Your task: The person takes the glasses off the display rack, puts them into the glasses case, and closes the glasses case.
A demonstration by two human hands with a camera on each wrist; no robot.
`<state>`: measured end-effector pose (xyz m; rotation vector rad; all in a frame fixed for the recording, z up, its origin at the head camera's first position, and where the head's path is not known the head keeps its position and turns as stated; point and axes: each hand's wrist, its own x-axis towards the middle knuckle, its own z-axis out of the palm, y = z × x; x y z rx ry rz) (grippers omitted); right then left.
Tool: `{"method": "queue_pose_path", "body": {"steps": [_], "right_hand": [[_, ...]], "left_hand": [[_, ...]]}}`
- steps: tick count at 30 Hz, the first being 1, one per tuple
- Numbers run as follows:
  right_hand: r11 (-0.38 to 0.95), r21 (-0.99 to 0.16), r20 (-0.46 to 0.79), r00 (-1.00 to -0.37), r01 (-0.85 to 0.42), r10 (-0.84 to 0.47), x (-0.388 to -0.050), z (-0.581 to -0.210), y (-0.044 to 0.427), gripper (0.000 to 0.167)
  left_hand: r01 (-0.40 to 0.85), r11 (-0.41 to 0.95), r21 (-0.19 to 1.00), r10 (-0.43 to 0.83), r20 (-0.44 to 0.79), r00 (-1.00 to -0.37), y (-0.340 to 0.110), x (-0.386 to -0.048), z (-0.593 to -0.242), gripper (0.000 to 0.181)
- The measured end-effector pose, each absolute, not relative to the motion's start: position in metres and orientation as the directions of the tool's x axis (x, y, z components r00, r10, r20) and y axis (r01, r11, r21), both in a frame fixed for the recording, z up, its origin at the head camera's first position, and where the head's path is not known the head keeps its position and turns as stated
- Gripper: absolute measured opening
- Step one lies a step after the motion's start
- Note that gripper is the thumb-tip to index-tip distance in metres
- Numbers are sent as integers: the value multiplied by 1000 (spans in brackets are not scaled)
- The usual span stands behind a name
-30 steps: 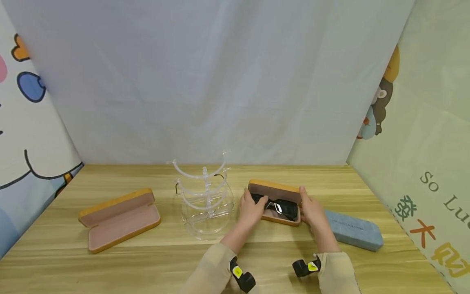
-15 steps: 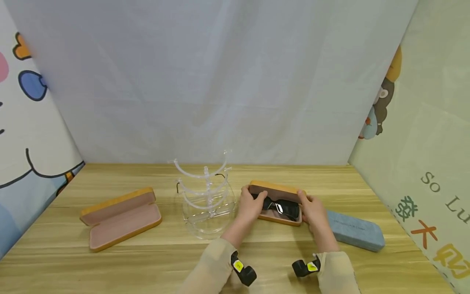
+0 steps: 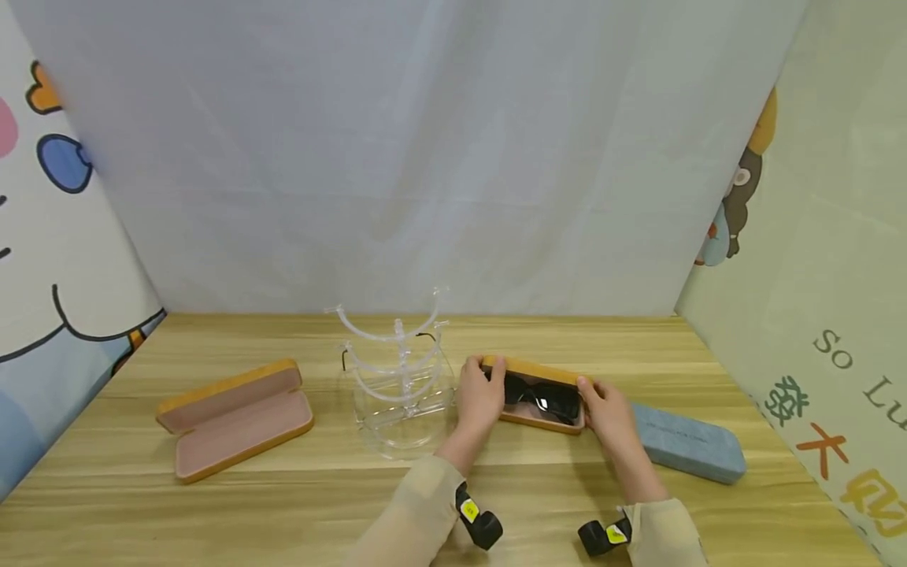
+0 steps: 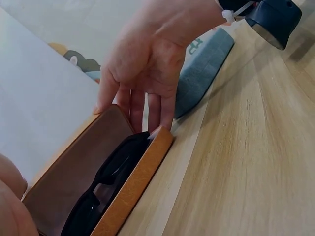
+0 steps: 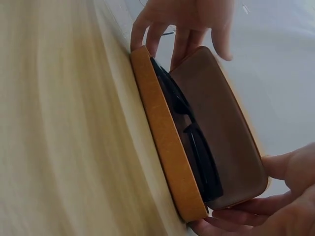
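Note:
Black sunglasses [image 3: 544, 398] lie inside an orange case [image 3: 540, 426] with a pinkish lining, its lid partly raised. At the case's left end is the left hand [image 3: 479, 398], thumb by the lid's top edge and fingers around the end. The right hand [image 3: 611, 416] grips the other end, thumb on the lid's corner. In the left wrist view, the right hand [image 4: 147, 64] has its fingers round the end of the case [image 4: 133, 196]. From the right wrist, the left hand [image 5: 187, 19] touches the far end of the case [image 5: 167, 142], its thumb clear of the lid.
Left of the hands stands a clear display rack [image 3: 402, 370] with wire-framed glasses on it. Farther left lies another orange case [image 3: 244, 433], open and empty. A closed blue case [image 3: 689, 442] rests just right of the right hand. A grey curtain [image 3: 425, 157] hangs behind the table.
The case's lid has tilted forward and lower over the sunglasses. The left thumb has moved from the sunglasses up to the lid's edge. The right thumb has come down with the lid.

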<state>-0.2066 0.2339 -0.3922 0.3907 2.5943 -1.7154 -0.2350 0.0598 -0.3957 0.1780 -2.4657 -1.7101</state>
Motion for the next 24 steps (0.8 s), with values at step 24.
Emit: {"method": "queue_pose_path", "body": {"steps": [24], "right_hand": [[348,-920,-173,-984,179,50,-202,-386,240,55]], "left_hand": [[-3,401,916,-122,49,-991,51,-233,-407,54]]}}
